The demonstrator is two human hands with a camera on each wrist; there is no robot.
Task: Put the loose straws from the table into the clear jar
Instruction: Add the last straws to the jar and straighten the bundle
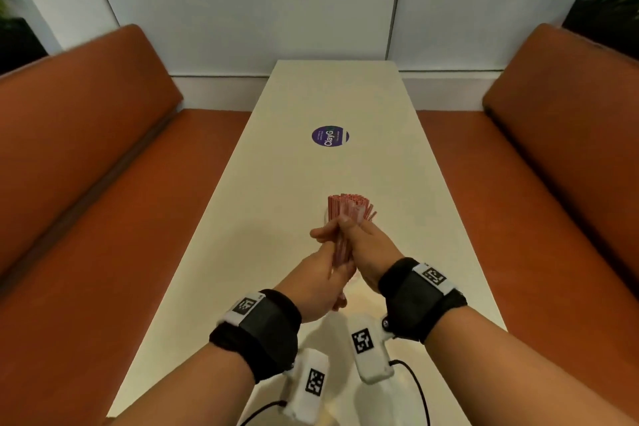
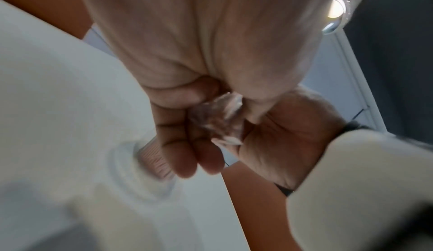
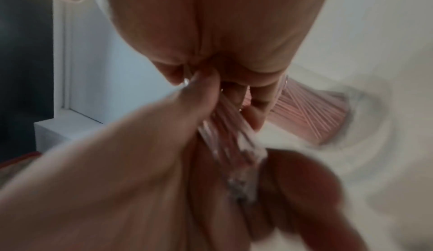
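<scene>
A bundle of thin pink straws (image 1: 349, 206) is held over the white table (image 1: 311, 97), with its far end fanned out. In the right wrist view that fanned end (image 3: 311, 114) sits in the mouth of the clear jar (image 3: 365, 106). The jar shows only as a faint outline (image 1: 326, 214) in the head view. My right hand (image 1: 363, 245) grips the bundle just behind the fan. My left hand (image 1: 321, 284) grips the near end, where crinkled clear wrap (image 2: 218, 119) shows between its curled fingers. The hands touch and hide the middle of the bundle.
A round purple sticker (image 1: 330, 135) lies further up the narrow table. Orange benches run along the left (image 1: 103, 183) and right (image 1: 536, 183) sides. A white wall closes the far end, and plants stand in both back corners.
</scene>
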